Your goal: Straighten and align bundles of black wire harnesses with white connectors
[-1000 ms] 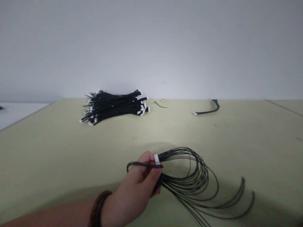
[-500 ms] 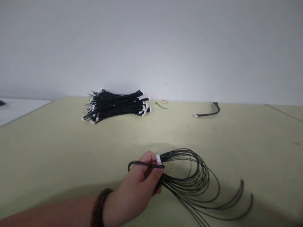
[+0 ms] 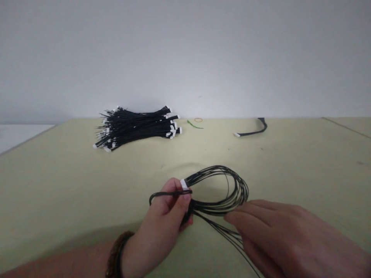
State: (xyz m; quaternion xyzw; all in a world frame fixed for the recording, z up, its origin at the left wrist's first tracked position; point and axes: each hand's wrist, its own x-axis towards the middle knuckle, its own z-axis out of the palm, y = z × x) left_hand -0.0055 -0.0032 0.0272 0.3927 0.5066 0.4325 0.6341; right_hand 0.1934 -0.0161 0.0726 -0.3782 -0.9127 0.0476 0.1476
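Observation:
Held in my left hand (image 3: 166,214) is a wire harness of thin black wires (image 3: 216,206), gripped between thumb and fingers near its white connector (image 3: 184,184). From the connector the wires bend into a wide loop to the right and come back to the hand. A smaller black loop (image 3: 169,193) crosses over the left fingers and thumb. My right hand (image 3: 278,227) is at the right side of the wires, its fingers together and bent over the strands; its thumb is mostly hidden. Several loose wire ends run down and right beneath it.
A pile of black wire harnesses (image 3: 139,125) with white connectors lies at the back left by the wall. Beside it are a green strip (image 3: 194,124) and an orange rubber band (image 3: 198,120). One short black harness (image 3: 251,133) lies at the back right of the pale yellow-green table (image 3: 72,185).
My right hand has come in from the lower right onto the wires. My left hand and the harness have shifted slightly left and up in view, and the loop is narrower.

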